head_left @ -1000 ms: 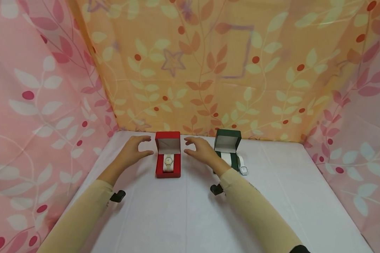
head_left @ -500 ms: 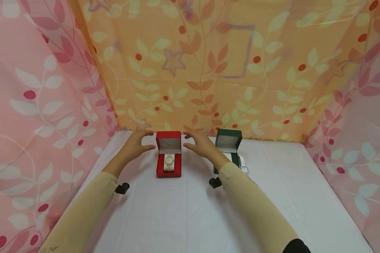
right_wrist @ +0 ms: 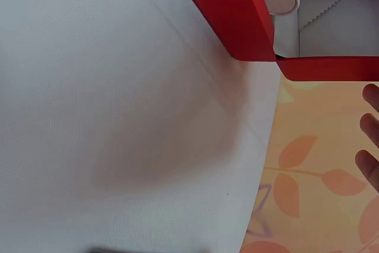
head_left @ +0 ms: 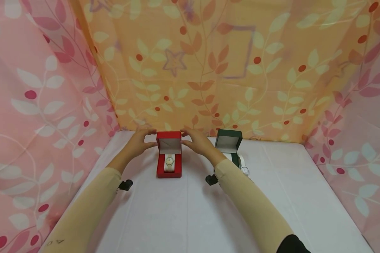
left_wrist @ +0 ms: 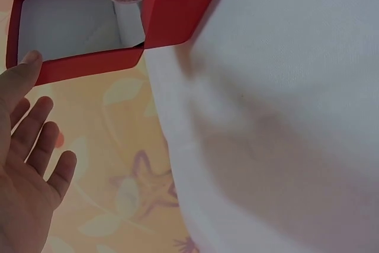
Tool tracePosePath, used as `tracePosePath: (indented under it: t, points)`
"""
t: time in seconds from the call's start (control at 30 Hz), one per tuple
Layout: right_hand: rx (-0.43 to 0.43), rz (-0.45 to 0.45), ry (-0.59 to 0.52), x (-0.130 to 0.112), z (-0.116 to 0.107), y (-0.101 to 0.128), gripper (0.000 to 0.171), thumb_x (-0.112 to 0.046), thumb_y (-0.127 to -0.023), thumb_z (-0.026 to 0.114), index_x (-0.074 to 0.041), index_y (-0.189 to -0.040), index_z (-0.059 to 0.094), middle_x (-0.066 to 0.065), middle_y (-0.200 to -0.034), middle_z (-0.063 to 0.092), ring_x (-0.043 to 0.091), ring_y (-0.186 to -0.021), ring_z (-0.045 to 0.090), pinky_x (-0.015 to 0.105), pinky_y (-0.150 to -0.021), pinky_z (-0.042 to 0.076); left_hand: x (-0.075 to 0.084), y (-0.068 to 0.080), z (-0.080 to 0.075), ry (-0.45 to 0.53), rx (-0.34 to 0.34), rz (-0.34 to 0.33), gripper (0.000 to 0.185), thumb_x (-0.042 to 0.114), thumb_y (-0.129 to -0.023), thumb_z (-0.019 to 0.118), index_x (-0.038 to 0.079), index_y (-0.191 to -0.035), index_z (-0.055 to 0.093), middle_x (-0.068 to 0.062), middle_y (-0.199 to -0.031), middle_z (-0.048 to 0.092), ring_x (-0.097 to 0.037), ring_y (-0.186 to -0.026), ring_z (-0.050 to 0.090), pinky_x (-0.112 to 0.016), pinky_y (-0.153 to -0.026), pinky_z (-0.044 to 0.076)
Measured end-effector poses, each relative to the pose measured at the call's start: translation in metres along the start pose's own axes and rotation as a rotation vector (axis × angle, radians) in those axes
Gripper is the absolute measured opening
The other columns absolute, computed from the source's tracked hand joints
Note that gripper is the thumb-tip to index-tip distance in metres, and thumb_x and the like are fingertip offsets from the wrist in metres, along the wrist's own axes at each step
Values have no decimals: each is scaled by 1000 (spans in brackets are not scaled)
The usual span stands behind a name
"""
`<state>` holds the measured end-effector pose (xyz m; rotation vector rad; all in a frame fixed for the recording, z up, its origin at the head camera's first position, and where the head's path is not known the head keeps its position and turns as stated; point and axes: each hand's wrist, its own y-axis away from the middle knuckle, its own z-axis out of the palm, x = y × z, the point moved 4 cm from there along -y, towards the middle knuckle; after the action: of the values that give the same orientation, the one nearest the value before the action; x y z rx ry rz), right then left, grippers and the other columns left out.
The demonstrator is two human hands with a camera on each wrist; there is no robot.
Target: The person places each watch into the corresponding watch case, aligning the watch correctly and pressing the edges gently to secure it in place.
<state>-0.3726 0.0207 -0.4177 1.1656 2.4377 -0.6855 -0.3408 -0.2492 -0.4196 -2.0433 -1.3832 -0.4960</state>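
your left hand [head_left: 138, 142] sits at the left edge of the raised lid [head_left: 169, 141] of the red box [head_left: 169, 160], fingers straight and loosely spread. in the left wrist view the thumb tip [left_wrist: 29, 58] is right at the lid's rim, touching or just short of it, and the other fingers stand apart from it, holding nothing. your right hand [head_left: 197, 141] mirrors it at the lid's right edge, fingers relaxed and extended; the right wrist view shows only fingertips [right_wrist: 371, 127] off to the side of the lid, so whether they touch it cannot be told. neither hand is closed around anything.

the red box stands open near the back of the white table [head_left: 183, 211], its lid upright, and a watch [head_left: 169, 161] with a pale strap lies on the cushion inside.

as a judgement: the watch is seated in its box and the lid is not yet down, so closing it is what is left here. to your right, a green box [head_left: 228, 146] also stands open, partly hidden behind your right forearm, and a second watch [head_left: 243, 166] lies on the table just beside it, outside the box. that one looks undone as well.
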Motion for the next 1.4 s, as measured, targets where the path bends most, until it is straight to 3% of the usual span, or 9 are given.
tracePosePath:
  t: [0.27, 0.5, 0.83, 1.23, 1.4]
  points:
    - [3, -10, 4, -3, 0, -3, 51, -25, -97, 72, -18, -145, 55, 1, -130, 69, 20, -131, 58, 46, -114, 43, 4, -4, -1, -35, -14, 1, 55, 19, -91, 79, 7, -141, 59, -11, -134, 64, -35, -128, 53, -60, -113, 38]
    - [10, -14, -21, -3, 3, -4, 49, -22, -96, 73, -15, -142, 57, 1, -128, 70, 20, -126, 61, 47, -111, 46, 4, -5, 2, -26, -30, 15, 46, 17, -93, 77, 9, -135, 63, -10, -127, 68, -32, -124, 56, -57, -112, 40]
    - [35, 5, -63, -2, 6, -2, 42, -19, -94, 76, -24, -134, 61, -3, -124, 71, 17, -121, 63, 46, -110, 47, 4, -1, 4, -43, 2, 32, 42, 16, -92, 78, 14, -132, 66, -6, -124, 69, -29, -119, 59, -58, -107, 45]
    - [65, -13, -99, -1, 6, 8, 43, -22, -93, 78, -25, -133, 63, -3, -122, 72, 17, -121, 64, 46, -108, 48, 8, 8, 7, -54, 39, 59, 45, 17, -91, 79, 9, -132, 64, -11, -124, 68, -31, -120, 59, -56, -107, 45]
    - [52, 1, -165, -1, 6, 12, 45, -23, -92, 78, -25, -134, 63, -3, -123, 71, 20, -123, 63, 50, -107, 48, 9, 13, 8, -68, 54, 62, 47, 16, -90, 80, 7, -133, 64, -14, -123, 68, -33, -120, 60, -57, -106, 45]
